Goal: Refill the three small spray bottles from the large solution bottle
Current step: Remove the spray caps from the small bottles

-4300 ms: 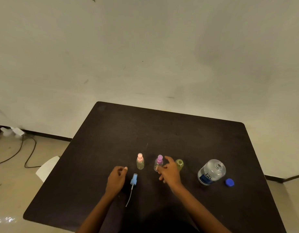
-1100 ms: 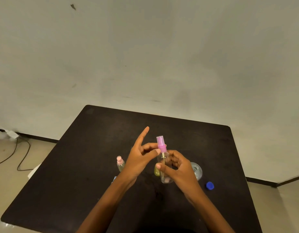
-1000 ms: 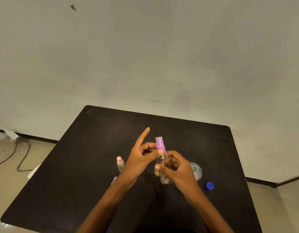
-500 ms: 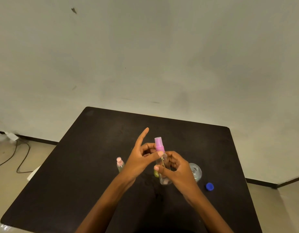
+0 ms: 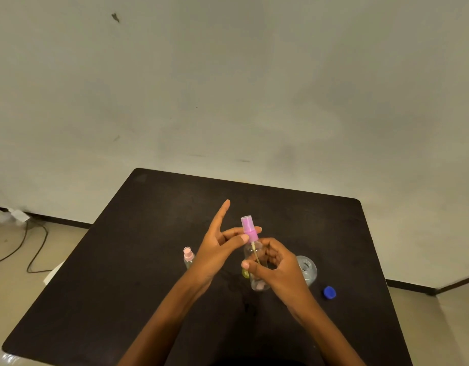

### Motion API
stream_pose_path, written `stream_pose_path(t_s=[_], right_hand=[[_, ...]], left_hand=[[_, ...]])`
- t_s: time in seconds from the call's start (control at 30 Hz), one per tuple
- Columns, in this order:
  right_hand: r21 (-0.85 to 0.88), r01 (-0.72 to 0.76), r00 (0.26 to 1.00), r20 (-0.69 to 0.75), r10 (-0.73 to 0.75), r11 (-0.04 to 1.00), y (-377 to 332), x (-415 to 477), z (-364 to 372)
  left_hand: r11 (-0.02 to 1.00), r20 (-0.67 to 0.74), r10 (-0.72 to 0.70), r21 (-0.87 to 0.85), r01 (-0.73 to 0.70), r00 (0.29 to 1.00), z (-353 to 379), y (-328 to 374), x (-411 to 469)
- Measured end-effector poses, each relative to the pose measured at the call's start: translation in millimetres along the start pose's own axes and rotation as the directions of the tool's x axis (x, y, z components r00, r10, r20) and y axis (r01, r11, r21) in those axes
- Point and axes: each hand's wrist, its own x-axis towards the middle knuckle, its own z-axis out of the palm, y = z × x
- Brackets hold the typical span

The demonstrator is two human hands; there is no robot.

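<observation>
My right hand (image 5: 277, 268) grips a small clear spray bottle (image 5: 257, 277) lifted above the black table (image 5: 138, 260). My left hand (image 5: 217, 247) pinches its purple spray cap (image 5: 248, 228) between thumb and fingers, index finger pointing up. The cap sits raised, its dip tube showing in the bottle's neck. A pink-capped small bottle (image 5: 188, 257) stands to the left. A yellowish small bottle (image 5: 245, 273) peeks out behind the held one. The large clear solution bottle (image 5: 307, 269) stands open to the right, partly hidden by my right hand.
A blue screw cap (image 5: 329, 292) lies on the table right of the large bottle. The table stands against a pale wall. Cables and a power strip (image 5: 19, 215) lie on the floor at the left.
Since 4.3 s ago the purple-capped bottle has been lifted off the table into both hands. Over the last second the cap has risen slightly from the neck; the hands stay put.
</observation>
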Motion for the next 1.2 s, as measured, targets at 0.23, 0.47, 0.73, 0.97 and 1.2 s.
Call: stream_pose_path(t_s=[0.23, 0.47, 0.73, 0.97, 1.2], right_hand=[[0.000, 0.006, 1.000, -0.008, -0.006, 1.000, 2.2, -0.3, 1.7], [0.018, -0.018, 1.000, -0.001, 0.018, 1.000, 8.1, -1.5, 11.8], [0.002, -0.047, 0.998, -0.046, 0.047, 0.999, 21.1, 4.0, 31.9], [-0.117, -0.184, 0.983, 0.005, 0.186, 0.976, 54.2, 5.3, 44.1], [-0.186, -0.222, 0.968, 0.079, 0.239, 0.957, 78.1, 0.5, 56.9]], left_hand=[[0.997, -0.077, 0.067, 0.039, -0.064, 0.995, -1.9, -0.1, 1.7], [0.979, -0.308, 0.194, -0.005, -0.205, 0.931, -27.0, 12.9, 4.6], [0.941, -0.344, 0.224, 0.321, -0.110, 0.912, -110.7, 8.0, 5.0], [0.612, -0.258, -0.197, 0.722, 0.324, 0.946, -172.7, -75.7, 10.2], [0.390, -0.302, -0.356, 0.812, 0.434, 0.885, -178.0, -133.5, 12.3]])
